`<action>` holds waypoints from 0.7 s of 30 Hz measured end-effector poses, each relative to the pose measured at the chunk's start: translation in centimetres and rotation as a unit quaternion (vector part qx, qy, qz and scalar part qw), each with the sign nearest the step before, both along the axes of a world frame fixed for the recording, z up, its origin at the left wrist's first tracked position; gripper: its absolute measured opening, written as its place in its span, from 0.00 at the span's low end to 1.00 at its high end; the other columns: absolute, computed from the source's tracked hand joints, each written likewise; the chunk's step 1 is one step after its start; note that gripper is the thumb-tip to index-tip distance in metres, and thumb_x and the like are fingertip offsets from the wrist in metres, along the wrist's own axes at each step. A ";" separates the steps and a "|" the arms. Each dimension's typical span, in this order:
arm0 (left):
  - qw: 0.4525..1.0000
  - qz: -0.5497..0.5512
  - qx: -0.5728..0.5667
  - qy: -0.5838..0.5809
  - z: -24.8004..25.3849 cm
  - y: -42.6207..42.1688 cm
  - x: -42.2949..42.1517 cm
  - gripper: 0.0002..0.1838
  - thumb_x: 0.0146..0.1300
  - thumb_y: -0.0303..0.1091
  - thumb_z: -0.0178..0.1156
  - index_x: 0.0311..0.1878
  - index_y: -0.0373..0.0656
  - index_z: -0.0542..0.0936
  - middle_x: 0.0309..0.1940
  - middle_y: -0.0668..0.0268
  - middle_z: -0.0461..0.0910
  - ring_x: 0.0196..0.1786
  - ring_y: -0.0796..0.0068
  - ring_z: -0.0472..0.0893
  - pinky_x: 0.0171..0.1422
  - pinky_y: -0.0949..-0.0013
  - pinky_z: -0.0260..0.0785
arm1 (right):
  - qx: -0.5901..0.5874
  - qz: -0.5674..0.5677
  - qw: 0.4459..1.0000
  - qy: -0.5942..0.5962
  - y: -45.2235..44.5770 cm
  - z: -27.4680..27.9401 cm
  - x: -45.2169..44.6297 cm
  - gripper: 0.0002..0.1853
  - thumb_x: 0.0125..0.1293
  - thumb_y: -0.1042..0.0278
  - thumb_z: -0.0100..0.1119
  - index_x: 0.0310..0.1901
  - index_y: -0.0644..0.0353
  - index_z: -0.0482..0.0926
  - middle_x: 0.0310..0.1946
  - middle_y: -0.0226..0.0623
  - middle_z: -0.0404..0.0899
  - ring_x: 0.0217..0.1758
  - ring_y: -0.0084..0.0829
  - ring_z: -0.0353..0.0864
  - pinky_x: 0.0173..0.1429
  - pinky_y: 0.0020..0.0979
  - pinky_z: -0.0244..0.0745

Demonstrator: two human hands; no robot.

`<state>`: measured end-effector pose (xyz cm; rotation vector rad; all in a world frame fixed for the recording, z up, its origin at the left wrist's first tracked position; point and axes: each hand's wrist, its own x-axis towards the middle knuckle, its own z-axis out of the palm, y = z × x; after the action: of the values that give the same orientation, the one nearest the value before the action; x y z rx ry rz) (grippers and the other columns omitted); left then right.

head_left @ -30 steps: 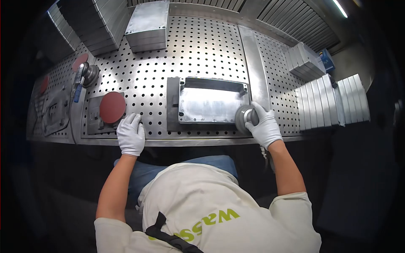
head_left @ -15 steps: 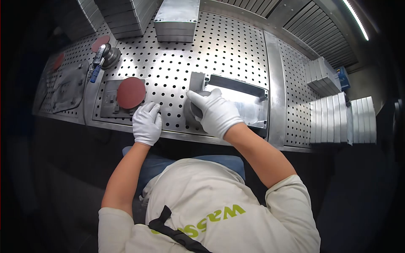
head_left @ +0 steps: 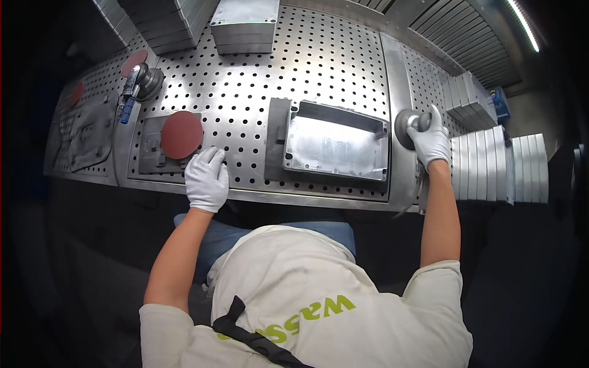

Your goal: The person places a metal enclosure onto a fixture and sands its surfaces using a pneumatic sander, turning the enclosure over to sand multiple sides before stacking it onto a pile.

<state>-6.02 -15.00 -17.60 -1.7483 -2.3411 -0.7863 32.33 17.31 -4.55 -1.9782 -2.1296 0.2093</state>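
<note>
My right hand (head_left: pixel 434 144), in a white glove, is wrapped round a grey round-headed orbital sander (head_left: pixel 405 127). It holds the sander to the right of an open metal box (head_left: pixel 338 165), above the smooth strip between the perforated panels. The box lies hollow side up on a dark mat (head_left: pixel 277 132), its inside shiny. My left hand (head_left: pixel 207 179), gloved too, rests on the front of the bench with its fingers extended and nothing visible in them. Close to its fingertips, a red sanding disc (head_left: pixel 182 135) lies on a grey fixture plate (head_left: pixel 150 147).
A second sander (head_left: pixel 147 83) with a blue fitting stands at the left. Stacked metal boxes (head_left: pixel 244 27) are at the back, and rows of metal parts (head_left: pixel 481 165) stand at the right. More red discs (head_left: pixel 134 63) lie far left. A hose hangs near the right front edge.
My right hand has moved the sander from the left end of the metal box to beyond its right side, uncovering the box. My left hand stays beside the disc.
</note>
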 end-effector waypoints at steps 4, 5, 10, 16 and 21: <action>1.000 0.005 -0.009 0.009 -0.4 0.1 0.1 0.15 0.59 0.28 0.64 0.50 0.36 0.85 0.51 0.55 0.84 0.55 0.50 0.83 0.65 0.50 0.74 | -0.026 -0.009 0.999 0.041 -1.7 -3.6 9.0 0.53 0.56 0.61 0.78 0.83 0.46 0.58 0.68 0.62 0.70 0.70 0.57 0.78 0.77 0.47 0.73; 0.999 0.013 -0.029 0.018 -0.8 -0.1 0.0 0.17 0.62 0.27 0.64 0.55 0.36 0.86 0.56 0.53 0.85 0.59 0.48 0.82 0.70 0.49 0.72 | -0.050 -0.038 0.998 0.022 -2.8 -3.9 9.6 0.53 0.57 0.62 0.78 0.83 0.47 0.58 0.68 0.63 0.70 0.70 0.57 0.78 0.77 0.47 0.73; 0.998 0.025 -0.049 0.028 -1.8 -0.2 -0.1 0.18 0.62 0.29 0.64 0.56 0.38 0.86 0.57 0.55 0.84 0.62 0.50 0.82 0.72 0.48 0.70 | -0.050 -0.068 0.996 0.010 -6.2 -7.0 11.5 0.51 0.60 0.60 0.78 0.83 0.46 0.59 0.65 0.61 0.71 0.68 0.55 0.79 0.74 0.47 0.76; 0.998 0.036 -0.055 0.024 -2.0 0.1 0.2 0.19 0.63 0.29 0.63 0.57 0.37 0.85 0.57 0.54 0.84 0.62 0.50 0.82 0.73 0.50 0.70 | -0.074 -0.035 0.997 0.009 -5.5 -6.9 11.0 0.49 0.61 0.57 0.77 0.82 0.40 0.60 0.65 0.59 0.70 0.62 0.58 0.83 0.69 0.50 0.80; 0.997 0.028 -0.042 0.060 -1.1 1.3 2.5 0.22 0.64 0.31 0.65 0.61 0.38 0.83 0.61 0.53 0.81 0.65 0.49 0.79 0.74 0.46 0.68 | -0.073 -0.009 0.997 0.013 -5.9 -6.9 9.9 0.47 0.63 0.56 0.76 0.81 0.39 0.61 0.66 0.57 0.70 0.59 0.58 0.85 0.66 0.51 0.82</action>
<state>-3.56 -13.72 -18.67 -1.7016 -2.3645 -0.5657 42.22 11.42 -11.42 -2.0604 -2.1356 0.3963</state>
